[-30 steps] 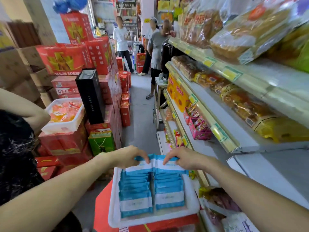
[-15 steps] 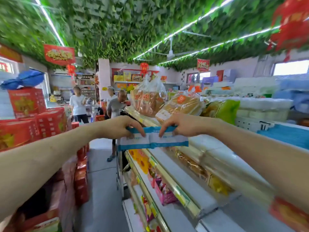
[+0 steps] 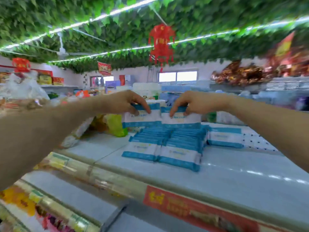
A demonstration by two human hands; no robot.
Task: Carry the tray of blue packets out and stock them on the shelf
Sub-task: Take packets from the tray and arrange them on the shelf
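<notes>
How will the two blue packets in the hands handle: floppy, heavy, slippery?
Probably light: the left hand and right hand each pinch one by its top edge. Likely fairly stiff: the left packet and right packet hang flat, no sag. The overlapped rows on the shelf may slide together if pushed.

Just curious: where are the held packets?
The held packets are at head view centre, pinched by left hand and right hand, behind the packet rows on the shelf.
</notes>
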